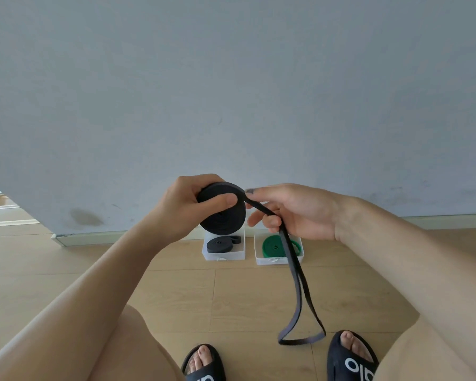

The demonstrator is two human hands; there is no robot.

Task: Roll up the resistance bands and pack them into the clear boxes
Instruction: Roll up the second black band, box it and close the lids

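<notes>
Tension matters here: left hand [182,207] grips the black coil [222,213] above the clear boxes [223,250], right hand [291,210] loosely curls around the hanging tail [297,273]; feed it taut and flat so turns stack evenly

Three resistance bands: one black [222,209] in two hands [186,204] [294,210], one black [222,244] and one green [275,246] in two clear boxes [223,255] [279,261] against the wall [231,92]. Two slippers [204,364] [352,356].
</notes>
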